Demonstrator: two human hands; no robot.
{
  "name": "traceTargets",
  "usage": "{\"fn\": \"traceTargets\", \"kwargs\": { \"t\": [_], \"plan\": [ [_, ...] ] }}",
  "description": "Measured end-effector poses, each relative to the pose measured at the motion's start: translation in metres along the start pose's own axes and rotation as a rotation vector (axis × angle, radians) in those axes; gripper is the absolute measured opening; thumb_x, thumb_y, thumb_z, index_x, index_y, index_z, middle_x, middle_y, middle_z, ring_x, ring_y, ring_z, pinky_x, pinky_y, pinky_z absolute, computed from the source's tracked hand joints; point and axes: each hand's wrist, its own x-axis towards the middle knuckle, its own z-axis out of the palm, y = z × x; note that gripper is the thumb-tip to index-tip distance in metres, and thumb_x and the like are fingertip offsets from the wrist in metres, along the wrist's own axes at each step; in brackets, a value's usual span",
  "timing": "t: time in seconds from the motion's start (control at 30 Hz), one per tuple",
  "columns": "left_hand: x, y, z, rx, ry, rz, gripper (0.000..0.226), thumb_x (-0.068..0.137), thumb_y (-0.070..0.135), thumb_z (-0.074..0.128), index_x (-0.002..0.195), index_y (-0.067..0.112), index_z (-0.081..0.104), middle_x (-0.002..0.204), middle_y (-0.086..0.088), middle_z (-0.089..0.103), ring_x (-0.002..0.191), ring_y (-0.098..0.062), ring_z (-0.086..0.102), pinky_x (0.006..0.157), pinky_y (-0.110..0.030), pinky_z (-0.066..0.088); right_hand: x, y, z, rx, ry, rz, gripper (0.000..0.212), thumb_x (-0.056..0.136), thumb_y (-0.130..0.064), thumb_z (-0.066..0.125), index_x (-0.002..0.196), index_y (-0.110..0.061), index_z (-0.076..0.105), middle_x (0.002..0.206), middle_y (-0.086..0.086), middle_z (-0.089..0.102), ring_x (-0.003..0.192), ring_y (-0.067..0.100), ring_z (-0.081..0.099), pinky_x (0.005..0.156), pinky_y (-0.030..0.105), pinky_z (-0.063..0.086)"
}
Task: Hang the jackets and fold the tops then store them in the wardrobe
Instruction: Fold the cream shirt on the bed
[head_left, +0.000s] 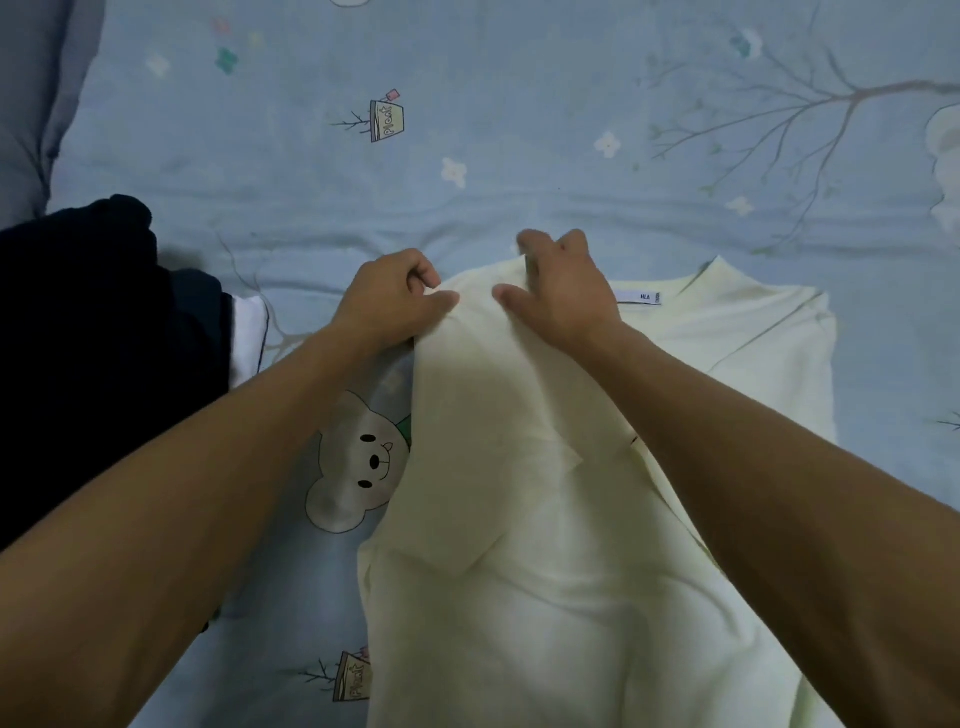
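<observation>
Blue bedsheet (519, 130) (bear print) — hands (395, 296) pinching top (545, 519)

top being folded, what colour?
Pale cream-yellow top, plain; head view.

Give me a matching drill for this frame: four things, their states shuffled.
Things:
1. cream top
2. dark garment pile
3. neck label
4. left hand

States:
A. heaped at the left edge of the bed sheet
B. white, printed HLA, at the collar
C. pinching the top's folded edge
D. spread on the bed, one side lifted and folded over

Pairs: 1-D, 2-A, 3-B, 4-C
</observation>
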Motion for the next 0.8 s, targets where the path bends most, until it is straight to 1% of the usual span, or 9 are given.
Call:
{"fn": "traceTargets", "kwargs": {
  "t": [0.1, 0.17, 0.23, 0.37, 0.47, 0.57, 0.63, 0.7, 0.8],
  "plan": [
    [0.002, -0.004, -0.002, -0.005, -0.002, 0.026, 0.007, 0.087, 0.022, 0.068, 0.086, 0.015, 0.066, 0.071, 0.005, 0.058, 0.064, -0.005, 0.051, 0.058, -0.017, 0.040, 0.024, -0.002, 0.000, 0.043, 0.027, 0.040, 0.021, 0.093, -0.033, 0.059, 0.105, -0.019, 0.069, 0.104, 0.001, 0.051, 0.107, 0.027, 0.056, 0.082, 0.030, 0.040],
    [0.004, -0.010, -0.004, -0.077, 0.033, 0.025, 0.010, 0.090, 0.020, 0.066, 0.085, 0.012, 0.068, 0.074, 0.004, 0.062, 0.065, -0.005, 0.054, 0.058, -0.012, 0.041, 0.037, -0.003, -0.001, -0.008, 0.054, 0.073, 0.020, 0.095, -0.036, 0.056, 0.090, -0.023, 0.070, 0.098, 0.001, 0.053, 0.116, 0.030, 0.047, 0.090, 0.034, 0.035],
    [0.007, -0.016, -0.005, -0.167, 0.106, -0.007, 0.014, 0.091, 0.019, 0.065, 0.086, 0.007, 0.071, 0.078, -0.001, 0.067, 0.066, -0.008, 0.056, 0.060, -0.012, 0.044, 0.043, -0.004, 0.001, -0.054, 0.082, 0.138, 0.026, 0.097, -0.042, 0.051, 0.084, -0.025, 0.067, 0.107, 0.006, 0.053, 0.120, 0.032, 0.039, 0.096, 0.038, 0.030],
    [0.014, -0.019, -0.002, -0.199, 0.174, -0.045, 0.023, 0.091, 0.025, 0.066, 0.074, 0.010, 0.067, 0.069, 0.000, 0.063, 0.061, -0.008, 0.053, 0.067, -0.023, 0.045, 0.046, -0.005, 0.014, -0.186, 0.156, 0.121, 0.030, 0.097, -0.043, 0.049, 0.103, -0.018, 0.066, 0.116, 0.010, 0.052, 0.117, 0.032, 0.040, 0.095, 0.039, 0.027],
    [0.007, -0.017, 0.001, -0.211, 0.101, -0.002, 0.036, 0.086, 0.042, 0.072, 0.073, 0.009, 0.064, 0.062, 0.003, 0.055, 0.055, -0.006, 0.047, 0.056, -0.016, 0.040, 0.032, 0.000, 0.020, -0.167, 0.316, 0.027, 0.026, 0.095, -0.036, 0.053, 0.109, -0.014, 0.058, 0.115, 0.011, 0.051, 0.110, 0.033, 0.044, 0.092, 0.039, 0.028],
    [0.000, -0.021, 0.009, -0.019, 0.094, 0.090, 0.032, 0.085, 0.039, 0.074, 0.074, 0.012, 0.060, 0.061, 0.006, 0.049, 0.057, -0.004, 0.045, 0.052, -0.010, 0.033, 0.007, 0.003, 0.027, -0.254, 0.444, -0.248, 0.022, 0.089, -0.024, 0.054, 0.105, -0.009, 0.062, 0.106, 0.015, 0.056, 0.094, 0.035, 0.051, 0.080, 0.039, 0.028],
    [-0.001, -0.023, 0.016, -0.028, 0.191, 0.105, 0.033, 0.088, 0.039, 0.070, 0.072, 0.012, 0.058, 0.060, 0.005, 0.047, 0.057, -0.007, 0.044, 0.053, -0.012, 0.032, -0.010, 0.008, 0.034, -0.323, 0.381, -0.489, 0.016, 0.085, -0.013, 0.059, 0.098, -0.006, 0.065, 0.100, 0.018, 0.059, 0.087, 0.037, 0.055, 0.076, 0.039, 0.029],
    [-0.002, -0.021, 0.026, -0.073, 0.280, 0.052, 0.034, 0.090, 0.039, 0.068, 0.073, 0.011, 0.059, 0.062, 0.003, 0.048, 0.058, -0.009, 0.043, 0.055, -0.014, 0.032, -0.024, 0.019, 0.044, -0.424, 0.305, -0.596, 0.022, 0.085, -0.010, 0.060, 0.105, -0.006, 0.066, 0.113, 0.019, 0.060, 0.101, 0.038, 0.054, 0.085, 0.041, 0.035],
    [-0.004, -0.011, 0.029, -0.235, 0.330, -0.076, 0.038, 0.093, 0.044, 0.062, 0.075, 0.011, 0.055, 0.062, 0.007, 0.044, 0.057, -0.005, 0.040, 0.056, -0.017, 0.033, -0.036, 0.026, 0.045, -0.495, 0.218, -0.268, 0.045, 0.098, -0.029, 0.045, 0.140, -0.014, 0.047, 0.152, 0.021, 0.034, 0.134, 0.041, 0.034, 0.106, 0.050, 0.031]
  ]
}}
